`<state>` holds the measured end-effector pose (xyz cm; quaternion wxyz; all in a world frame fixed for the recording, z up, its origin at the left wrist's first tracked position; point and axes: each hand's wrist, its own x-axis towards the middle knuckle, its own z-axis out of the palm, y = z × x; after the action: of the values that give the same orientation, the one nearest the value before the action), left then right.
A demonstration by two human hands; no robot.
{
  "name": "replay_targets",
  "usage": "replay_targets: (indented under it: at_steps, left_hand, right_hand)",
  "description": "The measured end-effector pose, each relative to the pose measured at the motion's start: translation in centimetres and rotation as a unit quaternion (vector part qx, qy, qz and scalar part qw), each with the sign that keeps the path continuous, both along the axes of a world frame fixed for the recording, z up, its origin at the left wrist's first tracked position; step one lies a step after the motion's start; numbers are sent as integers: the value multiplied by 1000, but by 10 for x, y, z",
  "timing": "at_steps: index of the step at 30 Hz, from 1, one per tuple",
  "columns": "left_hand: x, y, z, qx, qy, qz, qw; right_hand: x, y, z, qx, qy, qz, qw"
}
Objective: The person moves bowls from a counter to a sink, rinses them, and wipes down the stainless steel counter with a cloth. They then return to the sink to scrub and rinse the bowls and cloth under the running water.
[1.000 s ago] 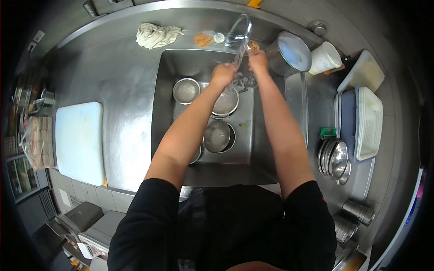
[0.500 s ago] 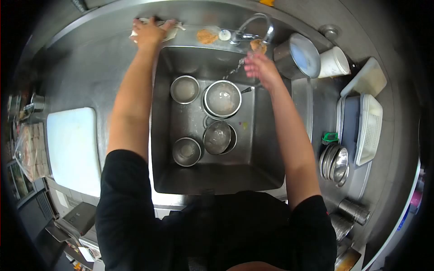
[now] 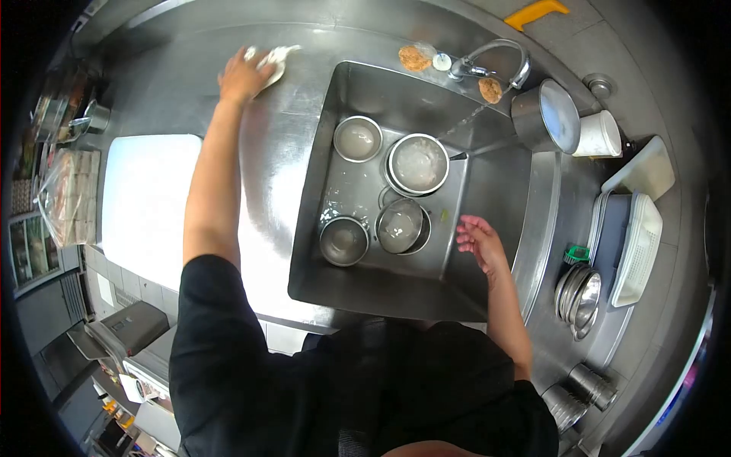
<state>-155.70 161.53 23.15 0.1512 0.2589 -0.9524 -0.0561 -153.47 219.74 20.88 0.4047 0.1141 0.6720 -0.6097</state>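
My left hand (image 3: 242, 79) presses a whitish cloth (image 3: 279, 58) against the steel counter to the left of the sink, its fingers over the cloth's edge. My right hand (image 3: 481, 240) is over the right side of the sink (image 3: 396, 293), fingers loosely apart and holding nothing. Below it and to its left, water-filled metal bowls and pots stand in the sink. Among them are a large pot (image 3: 418, 163) with a dark handle beside it, a bowl (image 3: 358, 139) at the back left, another bowl (image 3: 344, 242) at the front left, and a tilted bowl (image 3: 400, 226).
Water runs from the faucet (image 3: 495, 47) into the sink. Brown scrubbing pads (image 3: 415, 58) lie by its base. A tall metal pot (image 3: 544, 116) and white bucket (image 3: 598, 135) stand on the right, near stacked bowls (image 3: 579, 301). A white cutting board (image 3: 148, 209) lies left.
My left hand has slid the cloth left along the counter, away from the sink. My right hand has come back from near the faucet toward me. The view has turned leftward.
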Motion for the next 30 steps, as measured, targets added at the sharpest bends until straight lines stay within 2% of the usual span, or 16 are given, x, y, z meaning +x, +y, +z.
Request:
replay_targets:
  at_steps: [1,3,6,8,10,12,14,17,18,19,22,23,26,28,30]
  left_hand:
    - [3,0,-8,-3,3,0,1000]
    - [10,6,-20,-126,15,-19,992]
    - [27,78,-25,-4,81,-137,987]
    - [56,119,-32,-13,91,-183,979]
    - [99,138,-24,43,112,-212,970]
    - [157,142,-15,55,114,-182,975]
    - [228,146,2,17,58,-50,997]
    - [337,147,17,57,0,56,997]
    - [365,154,23,39,4,16,999]
    - [385,164,24,38,-48,21,998]
    - [371,171,20,43,-52,35,997]
    - [353,162,18,38,-26,11,999]
    - [260,118,11,26,28,-75,996]
    - [190,78,-3,5,39,-126,991]
    - [135,28,-20,-115,-67,-68,989]
  right_hand:
    - [10,6,-1,-3,-7,-19,1000]
    - [21,13,-4,-10,-11,-39,999]
    - [35,15,-13,-39,-18,-37,998]
    - [41,9,-16,-21,-20,-20,999]
    - [49,4,-10,-26,-14,-6,1000]
    - [51,0,-6,-40,-1,2,999]
    - [59,10,-5,-29,18,-12,999]
    - [72,30,-11,-32,17,-32,999]
    - [75,36,-13,-38,18,-32,999]
    - [79,40,-14,-31,11,-40,999]
    - [82,36,-21,-24,-5,-53,998]
    - [83,34,-23,-22,-11,-57,998]
    - [76,18,-34,-36,-18,-35,999]
    - [72,-2,-23,-24,-12,-22,999]
    - [68,-21,-9,-6,-11,-6,1000]
